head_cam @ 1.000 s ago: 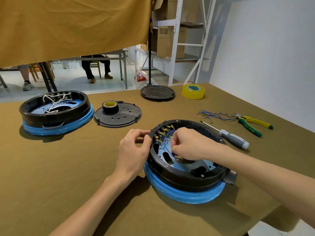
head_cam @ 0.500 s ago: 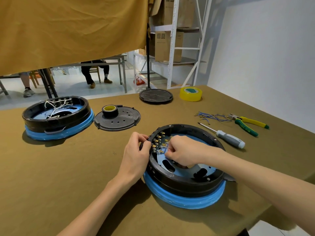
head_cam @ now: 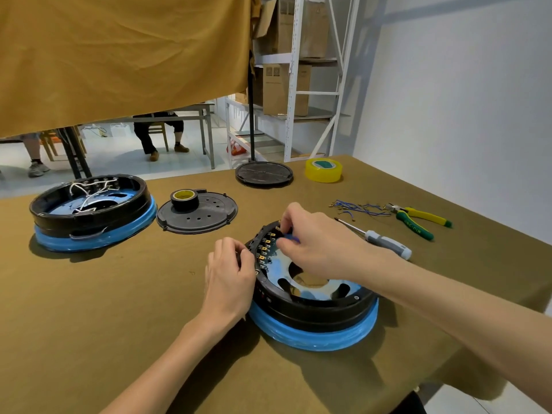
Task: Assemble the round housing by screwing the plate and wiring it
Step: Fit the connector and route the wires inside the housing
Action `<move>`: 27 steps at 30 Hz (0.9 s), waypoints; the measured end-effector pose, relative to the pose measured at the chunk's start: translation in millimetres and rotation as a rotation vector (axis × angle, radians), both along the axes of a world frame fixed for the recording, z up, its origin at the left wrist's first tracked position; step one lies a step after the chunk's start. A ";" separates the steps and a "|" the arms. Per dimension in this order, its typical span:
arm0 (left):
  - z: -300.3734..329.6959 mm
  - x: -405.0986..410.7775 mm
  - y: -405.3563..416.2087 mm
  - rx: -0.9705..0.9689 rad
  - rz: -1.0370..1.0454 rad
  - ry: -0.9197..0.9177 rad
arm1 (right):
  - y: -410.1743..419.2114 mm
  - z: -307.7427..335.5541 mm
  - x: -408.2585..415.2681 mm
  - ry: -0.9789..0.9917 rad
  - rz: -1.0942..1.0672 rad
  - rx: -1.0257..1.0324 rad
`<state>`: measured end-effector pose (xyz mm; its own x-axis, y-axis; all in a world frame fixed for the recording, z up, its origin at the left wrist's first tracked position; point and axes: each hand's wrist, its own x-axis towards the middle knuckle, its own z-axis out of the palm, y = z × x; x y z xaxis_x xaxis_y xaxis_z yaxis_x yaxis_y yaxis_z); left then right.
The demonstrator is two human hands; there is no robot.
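the round housing [head_cam: 313,306] lies on the table's near part with its plate [head_cam: 301,282] already inside, and wiring is just starting (most terminals look bare), as the right hand [head_cam: 322,243] pinches a blue wire [head_cam: 291,238] and the left hand [head_cam: 230,279] grips the rim.

Near housing [head_cam: 313,309] sits centre-low, both hands on its left rim: left hand [head_cam: 230,279], right hand [head_cam: 316,246]. Open cloth lower left and between it and second housing [head_cam: 89,213] at left. Plate [head_cam: 200,216] with tape roll [head_cam: 184,199] blocks upper centre. Screwdriver [head_cam: 379,239], pliers [head_cam: 418,219], wire bits [head_cam: 358,207] crowd right side.
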<state>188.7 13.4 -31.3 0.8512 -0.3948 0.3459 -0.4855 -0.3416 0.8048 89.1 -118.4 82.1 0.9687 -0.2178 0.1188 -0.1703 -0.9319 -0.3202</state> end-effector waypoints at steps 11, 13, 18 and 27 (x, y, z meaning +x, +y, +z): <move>-2.8 0.2 3.8 -0.131 -0.114 0.080 | -12.2 17.5 -0.9 -0.632 0.275 -0.377; -2.6 0.7 3.8 -0.139 -0.117 0.083 | -19.6 6.8 2.7 -0.523 0.283 -0.514; -3.3 3.0 3.1 -0.142 -0.134 0.091 | -34.0 -36.9 5.9 0.010 0.106 -0.071; -7.3 8.3 5.3 -0.061 -0.191 0.081 | -30.2 -36.2 4.1 0.097 0.113 0.115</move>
<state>197.0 18.6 -38.6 0.7888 -0.5319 0.3080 -0.4699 -0.1989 0.8600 93.1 -148.7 45.9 0.9935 -0.1134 0.0038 -0.1018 -0.9050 -0.4130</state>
